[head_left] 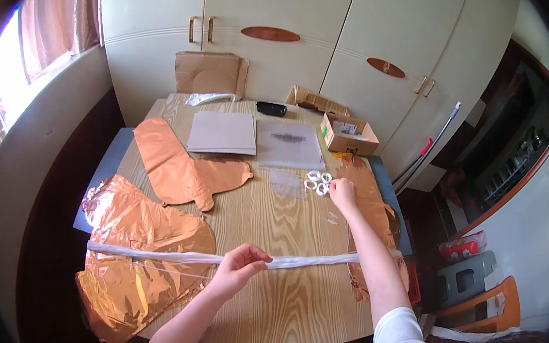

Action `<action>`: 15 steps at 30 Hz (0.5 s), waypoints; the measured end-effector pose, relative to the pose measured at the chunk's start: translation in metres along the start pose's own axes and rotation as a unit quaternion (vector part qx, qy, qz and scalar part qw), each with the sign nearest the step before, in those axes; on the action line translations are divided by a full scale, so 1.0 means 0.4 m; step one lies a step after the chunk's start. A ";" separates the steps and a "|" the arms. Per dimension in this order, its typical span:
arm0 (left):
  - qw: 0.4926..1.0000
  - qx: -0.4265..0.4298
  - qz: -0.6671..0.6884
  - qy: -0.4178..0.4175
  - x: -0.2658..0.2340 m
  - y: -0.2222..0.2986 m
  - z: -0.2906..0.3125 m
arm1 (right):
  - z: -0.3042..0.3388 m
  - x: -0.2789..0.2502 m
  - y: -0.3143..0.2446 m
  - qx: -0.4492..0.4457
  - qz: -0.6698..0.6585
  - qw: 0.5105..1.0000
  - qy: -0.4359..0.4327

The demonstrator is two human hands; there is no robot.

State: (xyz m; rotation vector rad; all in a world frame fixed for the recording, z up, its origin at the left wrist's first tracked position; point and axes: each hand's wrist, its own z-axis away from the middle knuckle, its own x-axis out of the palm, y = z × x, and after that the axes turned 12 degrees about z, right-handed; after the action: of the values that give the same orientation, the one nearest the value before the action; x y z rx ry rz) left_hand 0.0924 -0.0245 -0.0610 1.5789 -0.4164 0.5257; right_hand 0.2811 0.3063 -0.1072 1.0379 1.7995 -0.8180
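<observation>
A long bundle of thin white strands [303,261] lies across the table from the left foil to the right side. My left hand [239,269] is over its middle, fingers curled and thumb drawn in toward them; what they hold, if anything, is hidden. One fine loose strand runs from the bundle toward that wrist. Farther off, my right hand [343,194] has its fingertips pinched together at the edge of a cluster of several small white rings [321,188]. Whether a ring is between those fingertips cannot be made out. My right forearm passes over the bundle's right end.
Copper foil balloons [143,250], flat, cover the left side; another copper foil piece [372,195] lies right. Behind are grey sheets [221,132], a clear plastic sleeve [290,145], a black case [272,108] and an open cardboard box [350,134]. Cabinets stand beyond.
</observation>
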 end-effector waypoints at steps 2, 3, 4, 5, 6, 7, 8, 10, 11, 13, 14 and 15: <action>1.000 0.006 0.005 0.006 0.006 0.004 -0.005 | 0.021 -0.034 0.013 -0.028 0.020 0.999 0.010; 1.000 0.013 -0.012 0.015 -0.002 0.006 -0.001 | 0.040 -0.065 -0.015 -0.028 0.000 0.999 0.021; 0.999 0.022 -0.029 0.028 -0.014 0.011 0.008 | 0.066 -0.115 -0.075 -0.031 -0.023 0.999 0.031; 0.998 0.030 -0.043 0.028 -0.019 0.011 0.008 | 0.089 -0.160 -0.113 -0.028 -0.036 0.998 0.047; 0.990 0.033 -0.123 0.061 -0.025 0.006 0.006 | 0.121 -0.165 -0.134 -0.071 -0.067 0.993 0.063; 0.968 0.067 -0.230 0.069 -0.016 0.013 0.002 | 0.168 -0.164 -0.155 -0.115 -0.095 0.986 0.076; 0.933 0.101 -0.335 0.082 -0.009 0.029 0.005 | 0.222 -0.195 -0.206 -0.136 -0.156 0.978 -0.009; 0.861 0.162 -0.474 0.089 -0.009 0.032 0.009 | 0.321 -0.258 -0.288 -0.214 -0.199 0.952 -0.088; 0.835 0.190 -0.510 0.079 -0.016 0.018 0.003 | 0.356 -0.270 -0.304 -0.267 -0.181 0.943 -0.082; 0.801 0.207 -0.558 0.058 -0.015 0.008 -0.004 | 0.405 -0.266 -0.316 -0.295 -0.211 0.928 -0.084; 0.793 0.196 -0.574 0.051 -0.008 0.009 -0.003 | 0.422 -0.262 -0.320 -0.311 -0.228 0.919 -0.085; 0.785 0.185 -0.590 0.044 -0.005 0.009 -0.001 | 0.432 -0.254 -0.322 -0.306 -0.225 0.922 -0.076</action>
State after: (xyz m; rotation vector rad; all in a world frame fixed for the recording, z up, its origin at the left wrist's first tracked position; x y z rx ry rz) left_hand 0.0887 -0.0243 -0.0593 1.8277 0.8070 -0.3326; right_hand 0.2553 0.0724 -0.0693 0.1511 1.9926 -0.5117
